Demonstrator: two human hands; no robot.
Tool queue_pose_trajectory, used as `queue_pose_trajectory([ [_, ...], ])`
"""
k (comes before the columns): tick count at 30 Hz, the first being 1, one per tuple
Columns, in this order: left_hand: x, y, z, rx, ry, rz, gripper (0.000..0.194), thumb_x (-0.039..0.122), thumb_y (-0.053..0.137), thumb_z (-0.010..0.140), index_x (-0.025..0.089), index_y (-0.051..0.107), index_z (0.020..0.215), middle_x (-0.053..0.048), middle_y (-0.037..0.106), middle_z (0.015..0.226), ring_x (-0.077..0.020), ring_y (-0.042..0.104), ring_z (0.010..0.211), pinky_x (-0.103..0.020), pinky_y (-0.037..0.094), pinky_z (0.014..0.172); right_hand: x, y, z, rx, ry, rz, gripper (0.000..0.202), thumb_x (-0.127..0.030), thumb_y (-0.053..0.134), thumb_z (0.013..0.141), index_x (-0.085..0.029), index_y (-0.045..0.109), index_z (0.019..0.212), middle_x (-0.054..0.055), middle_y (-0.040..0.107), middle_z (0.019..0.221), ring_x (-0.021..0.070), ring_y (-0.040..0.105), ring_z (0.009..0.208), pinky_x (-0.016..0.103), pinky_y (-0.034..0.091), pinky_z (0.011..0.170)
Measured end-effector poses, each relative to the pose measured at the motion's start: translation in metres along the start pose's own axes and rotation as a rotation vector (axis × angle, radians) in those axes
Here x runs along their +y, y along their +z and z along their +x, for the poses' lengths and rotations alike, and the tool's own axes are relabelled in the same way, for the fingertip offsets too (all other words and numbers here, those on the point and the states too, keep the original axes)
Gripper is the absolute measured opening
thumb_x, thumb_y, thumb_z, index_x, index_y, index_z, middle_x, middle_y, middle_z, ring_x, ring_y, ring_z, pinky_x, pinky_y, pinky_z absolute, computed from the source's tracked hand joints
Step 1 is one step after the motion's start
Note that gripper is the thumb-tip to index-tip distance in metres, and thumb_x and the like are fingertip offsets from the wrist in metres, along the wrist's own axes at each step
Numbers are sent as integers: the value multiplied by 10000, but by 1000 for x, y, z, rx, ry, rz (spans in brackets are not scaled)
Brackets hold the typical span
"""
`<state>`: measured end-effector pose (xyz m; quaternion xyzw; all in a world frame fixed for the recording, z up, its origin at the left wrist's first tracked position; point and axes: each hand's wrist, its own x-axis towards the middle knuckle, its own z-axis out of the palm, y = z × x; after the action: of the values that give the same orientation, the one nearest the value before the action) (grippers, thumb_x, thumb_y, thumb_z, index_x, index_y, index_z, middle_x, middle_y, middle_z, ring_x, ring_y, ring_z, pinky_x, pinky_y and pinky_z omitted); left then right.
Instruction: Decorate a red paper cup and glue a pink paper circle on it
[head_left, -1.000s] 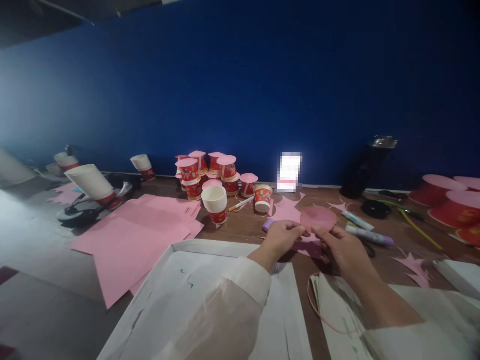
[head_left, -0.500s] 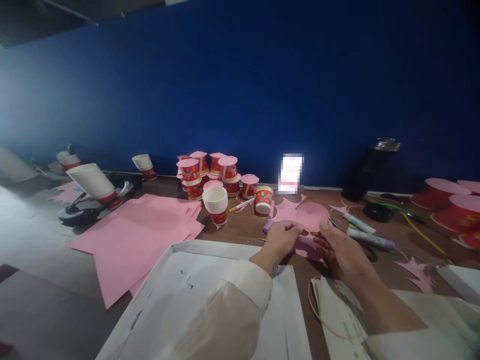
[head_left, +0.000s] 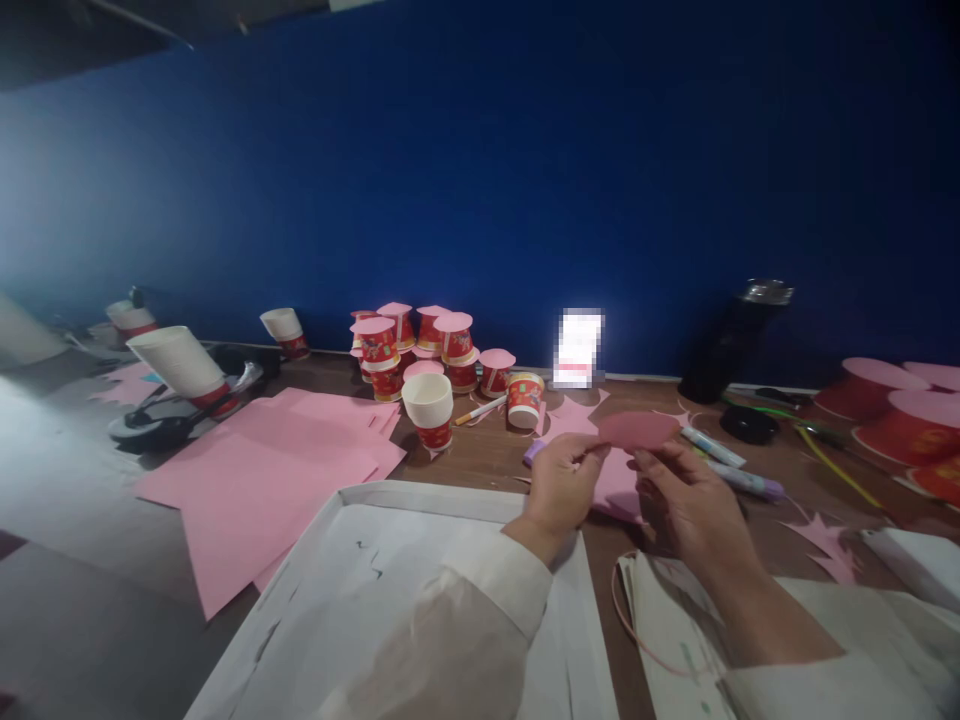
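Observation:
A round pink paper disc [head_left: 637, 429] is held up by its near edge in front of me, tilted so that it looks like a narrow oval. My left hand [head_left: 564, 487] pinches its left side between thumb and finger. On its right side, my right hand [head_left: 694, 500] grips the edge the same way. Pink paper scraps [head_left: 574, 417] lie just behind and under the disc. A red patterned paper cup [head_left: 525, 400] leans on its side left of the scraps. To the right are glue sticks [head_left: 742, 480], partly behind my right hand.
Red cups topped with pink discs [head_left: 455, 335] stand stacked by the blue wall. Pink sheets [head_left: 277, 470] and a white box lid [head_left: 420, 580] lie left. A lit phone [head_left: 577, 348] leans on the wall; a dark bottle [head_left: 727, 345] stands right. Capped cups [head_left: 930, 425] stand far right.
Both hands have raised the pink disc slightly and tipped it from a fuller circle to a narrow oval. My right hand has turned, with its fingers now higher along the edge.

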<state>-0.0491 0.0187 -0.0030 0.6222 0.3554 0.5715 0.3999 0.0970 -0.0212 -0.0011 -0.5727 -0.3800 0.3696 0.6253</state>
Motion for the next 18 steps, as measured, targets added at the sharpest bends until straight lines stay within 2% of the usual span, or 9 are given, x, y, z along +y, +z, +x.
queue_pose_trajectory([
  [3, -1, -2, -1, 3, 111, 64, 152, 206, 654, 913, 192, 798, 960, -78, 790, 984, -201, 703, 947, -340, 522, 926, 2, -2, 1, 1, -22, -15, 410, -510, 871, 657, -255, 738, 949, -2, 706, 821, 138, 620, 654, 245, 542, 558],
  [5, 0, -3, -2, 16, 136, 104, 146, 211, 665, 912, 213, 801, 967, -66, 791, 994, -203, 700, 960, -346, 512, 944, 1, -3, 0, 8, -49, -34, 429, -530, 865, 662, -255, 742, 968, 3, 710, 859, 142, 620, 689, 256, 551, 618],
  [12, 4, -4, -3, 20, 36, 54, 167, 259, 672, 916, 215, 792, 1024, -67, 784, 1057, -207, 692, 993, -342, 511, 969, -20, 4, -13, 30, -124, -158, 437, -588, 824, 693, -227, 748, 928, 24, 680, 795, 163, 581, 710, 272, 513, 633],
  [15, 3, -3, -3, 29, -8, 50, 160, 255, 664, 917, 203, 793, 995, -67, 788, 994, -209, 691, 965, -344, 522, 943, -20, 5, -14, 15, -133, -154, 435, -581, 824, 688, -228, 745, 930, 24, 684, 812, 170, 586, 740, 279, 508, 661],
  [18, 1, -2, -2, 73, 26, 17, 136, 257, 680, 904, 201, 792, 958, -68, 788, 976, -204, 691, 943, -346, 528, 934, -17, 4, -12, 13, -114, -178, 439, -581, 808, 706, -227, 737, 956, 26, 688, 810, 174, 593, 730, 286, 498, 646],
])
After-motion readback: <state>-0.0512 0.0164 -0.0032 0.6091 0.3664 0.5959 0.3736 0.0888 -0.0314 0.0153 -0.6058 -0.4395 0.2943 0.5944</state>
